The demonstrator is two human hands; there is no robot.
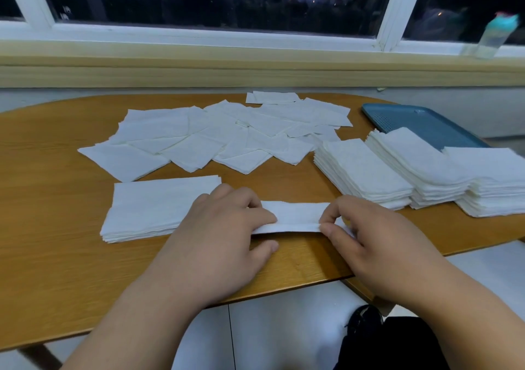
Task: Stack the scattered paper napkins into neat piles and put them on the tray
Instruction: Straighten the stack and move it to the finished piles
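A folded white napkin (295, 216) lies on the wooden table (56, 256) between my hands. My left hand (224, 236) pinches its left end and my right hand (369, 244) pinches its right end. A low neat pile of napkins (153, 207) sits just left of my left hand. Scattered napkins (216, 136) cover the middle of the table. Three tall neat napkin piles (366, 171) (420, 162) (494, 182) stand at the right. The blue tray (412, 119) lies behind them at the far right, partly covered by the piles.
A window sill (255, 68) runs behind the table, with a clear bottle (494, 34) with a teal cap at the far right. The table's front edge curves just under my right wrist. A black shoe (366, 321) shows on the floor below.
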